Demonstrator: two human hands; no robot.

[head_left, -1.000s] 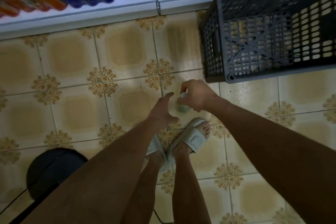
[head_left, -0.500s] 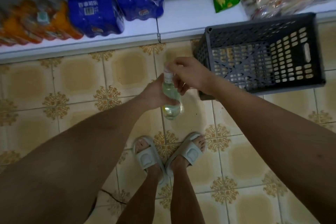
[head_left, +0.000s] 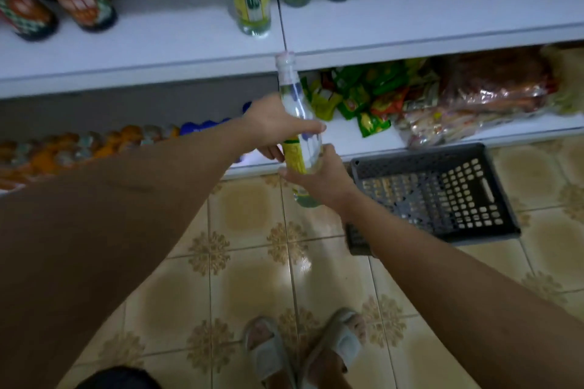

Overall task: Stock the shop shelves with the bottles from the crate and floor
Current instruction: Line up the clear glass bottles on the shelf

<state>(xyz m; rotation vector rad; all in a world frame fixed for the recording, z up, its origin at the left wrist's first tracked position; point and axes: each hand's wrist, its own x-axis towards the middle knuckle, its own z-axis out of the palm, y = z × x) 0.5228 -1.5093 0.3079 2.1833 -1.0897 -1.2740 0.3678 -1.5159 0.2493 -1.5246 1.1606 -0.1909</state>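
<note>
**Bottle up from the floor, heading for the shelf**

A second ago the right hand [head_left: 319, 177] was closing on the bottle [head_left: 298, 136] down on the floor tiles; half a second ago both hands had it at knee height. Now it is raised in front of the upper shelf [head_left: 142, 73], its cap level with that shelf's front edge. The pick-up looks done; placing remains.

The bottle stands nearly upright between the hands. The left hand [head_left: 273, 123] wraps its middle from the left, fingers curled round; the right hand grips its lower body from below. The crate [head_left: 420, 155] sits on the floor to the right, apparently empty.
</note>
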